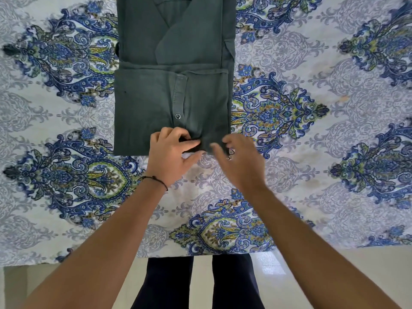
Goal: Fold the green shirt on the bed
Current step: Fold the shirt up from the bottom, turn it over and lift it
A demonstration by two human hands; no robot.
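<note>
Shirt (153, 101), dark green, lies folded into a narrow rectangle.

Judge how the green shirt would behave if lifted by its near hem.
Likely floppy: the green shirt lies flat in soft layers and bunches where the left hand pinches its near hem. Probably light, being thin cloth. Lifted by one edge it would likely sag and unfold; pushed, it would probably wrinkle against the bedsheet rather than slide whole.
</note>
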